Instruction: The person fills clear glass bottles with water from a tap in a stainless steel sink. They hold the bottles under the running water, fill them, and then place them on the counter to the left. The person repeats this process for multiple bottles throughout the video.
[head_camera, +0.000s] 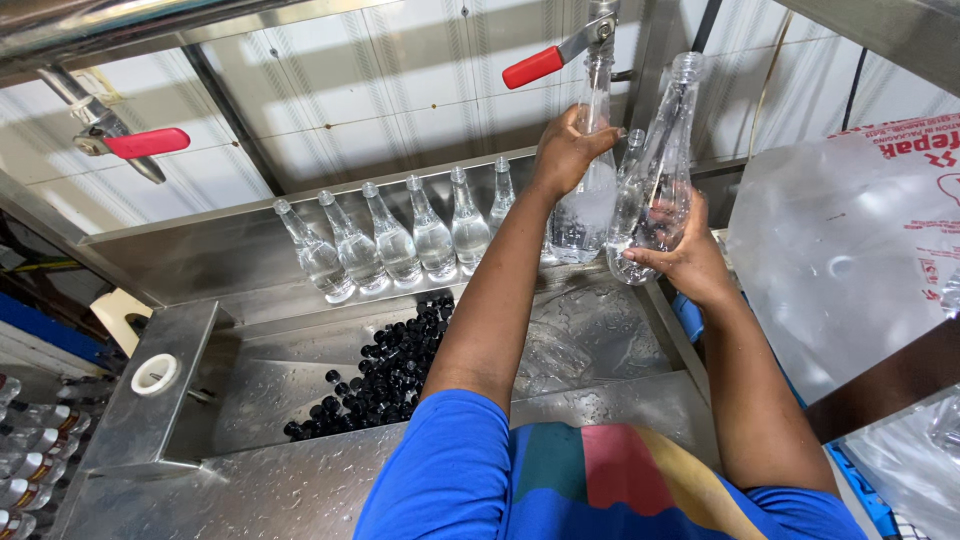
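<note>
My left hand (568, 150) grips a clear plastic bottle (588, 205) around its neck and holds its mouth up under a metal tap with a red lever (545, 62). My right hand (690, 255) holds a second clear, empty bottle (655, 185) by its lower body, tilted, just right of the first. A third bottle's neck (634, 140) shows between them. A row of several filled, uncapped bottles (395, 240) stands on the steel ledge to the left.
A pile of black caps (385, 375) lies in the steel trough (250, 385). Another red-handled tap (130, 143) hangs at upper left. A large clear plastic bag (850, 250) sits at right. Labelled bottles (25, 460) lie at lower left.
</note>
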